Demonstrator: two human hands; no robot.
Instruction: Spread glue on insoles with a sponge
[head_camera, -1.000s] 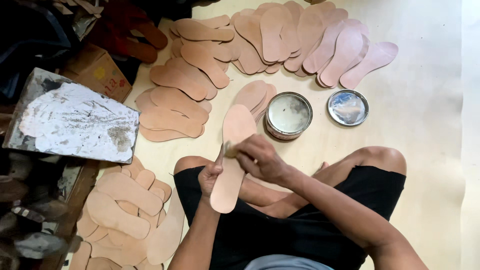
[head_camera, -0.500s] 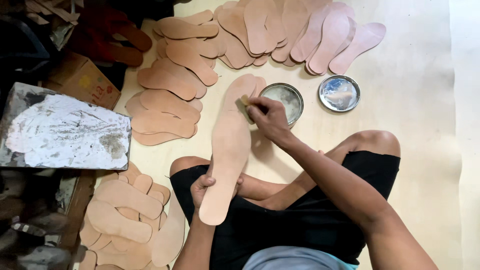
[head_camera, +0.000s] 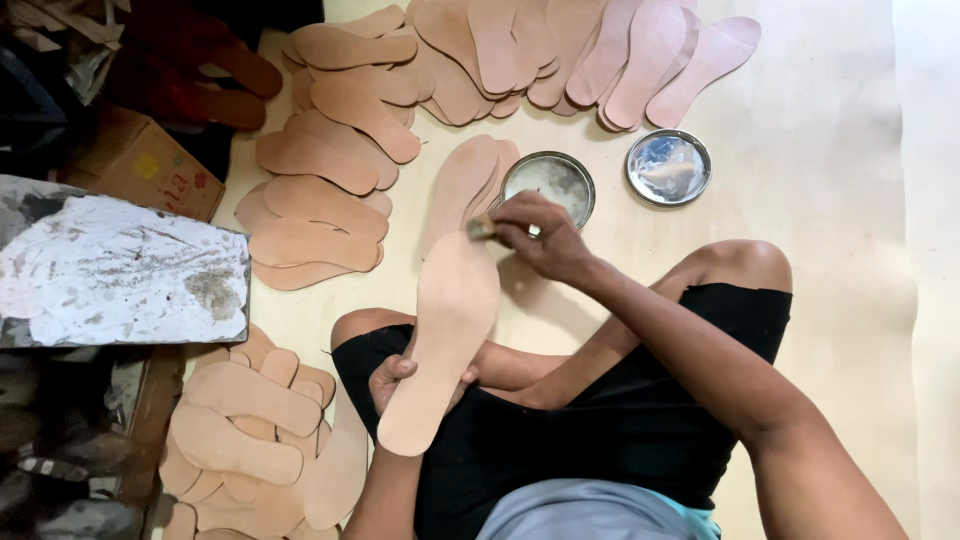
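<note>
- Sole (head_camera: 440, 335), tan and long, lies slanted over the person's lap, its toe end towards the tin and its heel end over the left hand
- Left hand (head_camera: 400, 378) cups the sole from beneath near the heel, thumb curled up at its edge, grasping it
- Right hand (head_camera: 535, 238) is clenched round a small brush (head_camera: 481, 229), whose tip sits at the toe end of the sole, just beside the tin
- Tin (head_camera: 548, 184), round, metal and uncovered, stands on the floor just past the sole's toe; its pale contents show
- Lid (head_camera: 668, 166), round and shiny, lies flat on the floor to the right of the tin, apart from it
- Two more soles (head_camera: 462, 185) lie overlapped left of the tin
- Soles spread in a fan (head_camera: 560, 50) across the top of the floor, with a further row (head_camera: 320, 200) down the left
- Stack of soles (head_camera: 250, 430) lies beside the left knee
- Slab (head_camera: 120, 270), white and stained, sits at the left, with a cardboard box (head_camera: 145, 165) behind it
</note>
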